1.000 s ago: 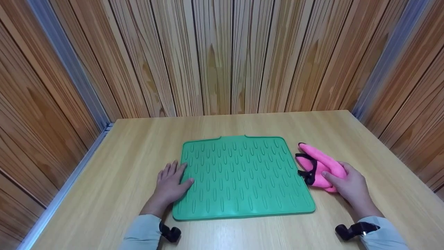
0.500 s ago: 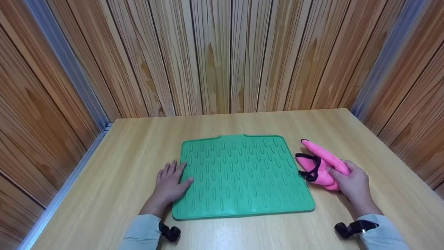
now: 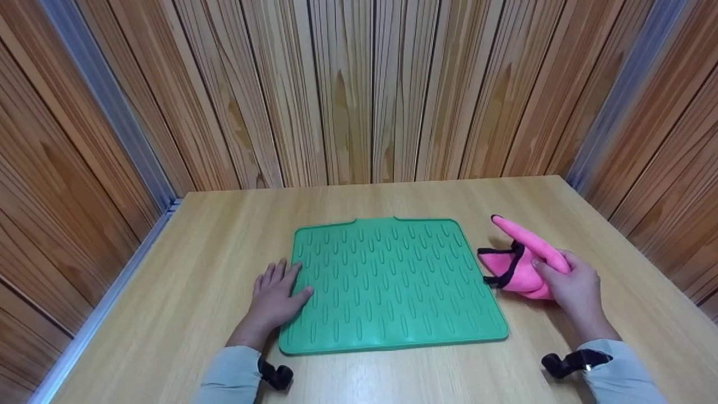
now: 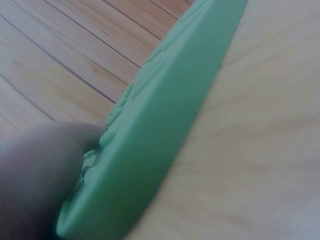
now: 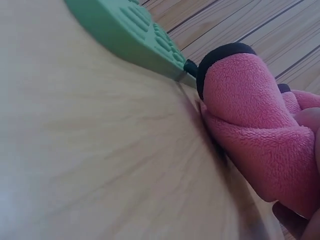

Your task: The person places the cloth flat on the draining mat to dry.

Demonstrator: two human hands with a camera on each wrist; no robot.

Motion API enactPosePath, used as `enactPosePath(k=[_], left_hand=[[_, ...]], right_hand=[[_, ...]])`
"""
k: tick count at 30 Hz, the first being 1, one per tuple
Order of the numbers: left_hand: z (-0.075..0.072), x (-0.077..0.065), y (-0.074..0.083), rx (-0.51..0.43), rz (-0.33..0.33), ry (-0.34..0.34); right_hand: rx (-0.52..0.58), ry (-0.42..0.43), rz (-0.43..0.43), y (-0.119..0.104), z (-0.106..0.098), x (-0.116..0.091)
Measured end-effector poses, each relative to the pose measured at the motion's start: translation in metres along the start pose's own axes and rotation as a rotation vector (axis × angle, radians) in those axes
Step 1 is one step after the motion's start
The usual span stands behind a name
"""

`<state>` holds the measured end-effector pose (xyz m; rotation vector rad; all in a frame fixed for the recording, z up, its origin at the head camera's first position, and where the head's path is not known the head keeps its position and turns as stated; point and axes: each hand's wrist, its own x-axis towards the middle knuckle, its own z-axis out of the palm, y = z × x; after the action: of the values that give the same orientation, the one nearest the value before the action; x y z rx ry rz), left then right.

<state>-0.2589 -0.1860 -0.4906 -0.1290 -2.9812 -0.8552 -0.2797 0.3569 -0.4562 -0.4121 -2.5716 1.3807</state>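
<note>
A green silicone mat [image 3: 392, 286] with raised oval ridges lies on the wooden table. My left hand [image 3: 275, 300] rests on its left edge, fingers straight and thumb over the top. In the left wrist view, the thumb [image 4: 45, 165] reaches over the mat's thick side [image 4: 155, 135]. To the right of the mat, my right hand [image 3: 578, 286] grips a folded pink cloth [image 3: 527, 275] with black edging, thumb on top. One rolled fold points up and away. In the right wrist view, the fluffy cloth [image 5: 245, 95] is close over the table, its dark trim near the mat's corner.
The table [image 3: 241, 224] runs back to a wood-panelled wall [image 3: 348, 90], with panelled walls at both sides too. Black wrist cameras sit at the left cuff [image 3: 275, 375] and the right cuff [image 3: 575, 363].
My right hand has moved slightly up and to the right with the pink cloth, and the cloth's rolled fold has lifted and separated from the lower layer. The left hand and mat stay put.
</note>
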Motion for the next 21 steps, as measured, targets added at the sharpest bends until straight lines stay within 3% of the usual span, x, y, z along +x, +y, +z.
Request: enactPosePath(k=[9,21], left_hand=[[-0.001,0.0,0.002,-0.001,-0.007,-0.01],[-0.003,-0.002,0.003,-0.01,-0.012,-0.011]], right_hand=[[0.107,-0.038,0.089,-0.011,-0.008,0.0],[0.121,-0.033,0.074,-0.028,-0.011,0.0]])
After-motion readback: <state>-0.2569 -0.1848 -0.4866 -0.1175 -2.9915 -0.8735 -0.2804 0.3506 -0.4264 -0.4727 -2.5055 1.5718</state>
